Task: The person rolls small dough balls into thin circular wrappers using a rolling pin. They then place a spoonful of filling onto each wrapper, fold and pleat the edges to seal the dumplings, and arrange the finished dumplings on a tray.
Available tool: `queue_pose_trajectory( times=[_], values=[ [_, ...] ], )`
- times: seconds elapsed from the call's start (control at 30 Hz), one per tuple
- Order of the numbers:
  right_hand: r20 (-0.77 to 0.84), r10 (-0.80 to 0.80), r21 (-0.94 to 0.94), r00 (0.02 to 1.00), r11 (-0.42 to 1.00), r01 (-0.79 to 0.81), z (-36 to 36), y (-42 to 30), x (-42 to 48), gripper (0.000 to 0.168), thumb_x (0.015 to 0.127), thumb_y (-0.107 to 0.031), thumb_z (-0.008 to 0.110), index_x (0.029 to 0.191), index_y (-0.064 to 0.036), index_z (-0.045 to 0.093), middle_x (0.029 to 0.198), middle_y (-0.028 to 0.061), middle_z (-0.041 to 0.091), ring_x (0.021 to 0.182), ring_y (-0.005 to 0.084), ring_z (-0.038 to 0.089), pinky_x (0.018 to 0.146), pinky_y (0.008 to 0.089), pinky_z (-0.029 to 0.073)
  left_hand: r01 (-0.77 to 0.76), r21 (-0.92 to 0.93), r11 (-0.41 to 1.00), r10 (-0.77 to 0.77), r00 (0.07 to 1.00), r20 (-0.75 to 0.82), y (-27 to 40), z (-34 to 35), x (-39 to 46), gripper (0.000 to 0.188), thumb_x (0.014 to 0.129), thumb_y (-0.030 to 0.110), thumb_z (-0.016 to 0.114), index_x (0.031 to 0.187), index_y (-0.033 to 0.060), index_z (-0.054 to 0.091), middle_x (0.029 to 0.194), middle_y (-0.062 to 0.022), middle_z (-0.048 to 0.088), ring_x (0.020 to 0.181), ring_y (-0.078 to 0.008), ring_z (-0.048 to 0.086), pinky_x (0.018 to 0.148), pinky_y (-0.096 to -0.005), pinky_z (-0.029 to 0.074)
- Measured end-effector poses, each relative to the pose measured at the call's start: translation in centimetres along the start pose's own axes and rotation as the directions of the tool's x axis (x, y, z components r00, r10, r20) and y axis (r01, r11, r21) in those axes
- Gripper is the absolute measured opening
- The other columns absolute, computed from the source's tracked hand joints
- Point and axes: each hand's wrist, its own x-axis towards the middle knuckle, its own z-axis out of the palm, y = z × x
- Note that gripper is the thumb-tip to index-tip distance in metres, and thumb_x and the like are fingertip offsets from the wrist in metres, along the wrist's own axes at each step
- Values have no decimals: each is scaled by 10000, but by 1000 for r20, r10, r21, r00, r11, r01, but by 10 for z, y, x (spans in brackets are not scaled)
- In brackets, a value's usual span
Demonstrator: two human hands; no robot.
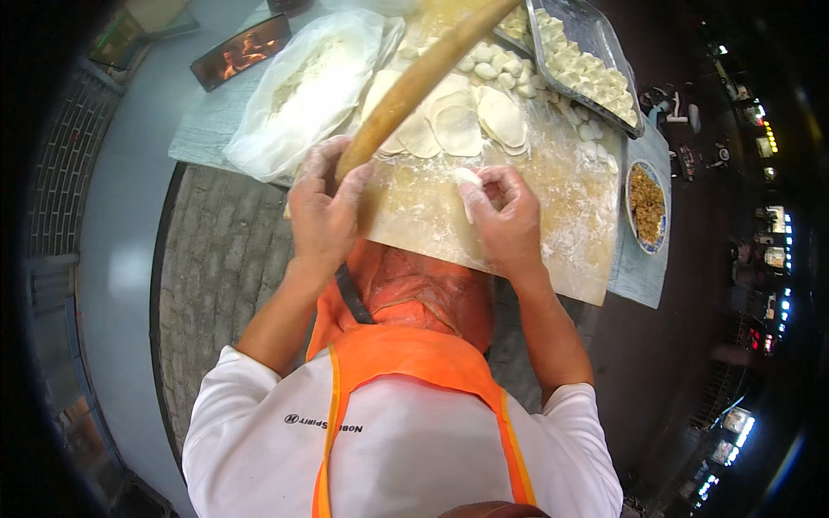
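My left hand (326, 201) grips the near end of a long wooden rolling pin (424, 81), which slants up and away to the right over the floured wooden board (421, 201). Between the thumb and fingers of my right hand (505, 210) is a small piece of dough (467, 178), held just above the board; part of it is hidden by the fingers. Beyond my hands, several thin rolled dough wrappers (453, 126) lie overlapping, some under the line of the pin. Small lumps of dough (502, 66) are heaped behind them.
A metal tray (586, 97) of filled dumplings (570, 55) stands at the back right. The plate of minced filling (646, 204) sits at the table's right edge. Left of the board are an open plastic bag of flour (311, 90) and a phone (241, 50) showing video.
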Motion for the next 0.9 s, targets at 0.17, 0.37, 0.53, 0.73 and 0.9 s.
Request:
queue_pose_trajectory(
  times=[0.17, 0.37, 0.53, 0.73, 0.9],
  values=[
    [-128, 39, 41, 991, 999, -34, -39, 7, 31, 157, 969, -63, 807, 1045, -33, 673, 924, -15, 677, 823, 67, 615, 741, 242, 515, 36, -30, 999, -36, 999, -21, -5, -5, 7, 303, 1025, 13, 701, 1313, -57, 636, 1214, -95, 701, 1136, -140, 657, 1016, -300, 510],
    [-109, -553, -592, 826, 704, 393, -52, 3, 83, 199, 886, -29, 840, 1056, -24, 738, 1010, 159, 741, 851, 338, 712, 762, 415, 563, 5, -32, 999, -6, 1000, -28, -11, -4, 0, 338, 1007, 5, 722, 1327, -65, 637, 1275, -113, 685, 1189, -165, 647, 1085, -308, 485],
    [-103, -507, -581, 855, 729, 362, -59, 20, 55, 157, 929, -32, 805, 1078, -7, 760, 1014, 163, 767, 880, 313, 745, 784, 386, 580, 47, -95, 994, -57, 992, -112, -11, -4, -8, 354, 1025, 6, 710, 1355, -71, 608, 1283, -126, 671, 1220, -187, 641, 1089, -327, 496],
    [-217, -266, -491, 939, 861, 130, -56, 32, 15, 121, 965, -18, 766, 1081, 6, 794, 1027, 168, 797, 910, 275, 771, 834, 355, 591, -93, -129, 987, 61, 971, -230, -12, 2, -17, 387, 1109, 129, 638, 1439, -7, 490, 1182, -84, 677, 845, -43, 527, 732, -192, 431],
    [8, -448, -355, 894, 834, 422, -17, -20, 51, 188, 920, 64, 775, 1101, 18, 793, 1035, 174, 795, 940, 300, 772, 852, 369, 596, -165, -259, 952, 89, 955, -283, -10, 5, -15, 345, 1147, 237, 565, 1411, 72, 414, 1094, -69, 615, 638, -55, 445, 514, -205, 350]
  ],
)
